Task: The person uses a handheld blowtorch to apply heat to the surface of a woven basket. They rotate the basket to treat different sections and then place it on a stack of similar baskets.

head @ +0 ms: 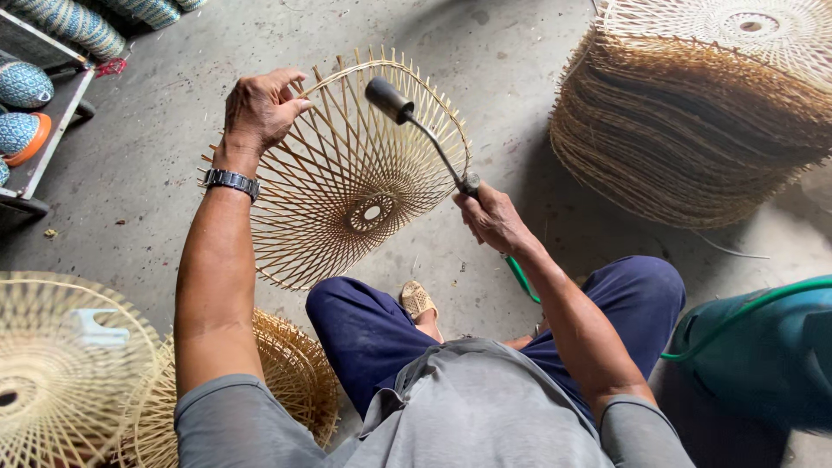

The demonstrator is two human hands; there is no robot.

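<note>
From the head camera I look down on my two hands over a grey concrete floor point(173, 113). My left hand point(258, 108) is closed over the rim of a round woven bamboo frame point(347, 173), fingers curled across the upper left edge, holding it tilted so its open side and small centre ring face me. It hangs in the air above my knees, clear of the floor. A metal wristwatch point(230, 181) sits on that wrist.

My right hand point(492, 218) is wrapped tight around the handle of a gas torch point(425, 139). Its thin bent tube rises up and left, and the dark nozzle sits just over the frame's upper rim; I cannot tell whether it touches the bamboo. A green hose point(745, 308) runs from below that hand off to the right, across a teal cylinder point(763, 355).

At upper right stands a tall stack of woven frames point(693, 130), well apart from the hands. More pale frames point(61, 373) lie at lower left beside my arm. I sit in blue trousers point(364, 329) with a woven slipper point(418, 300) between my knees.
</note>
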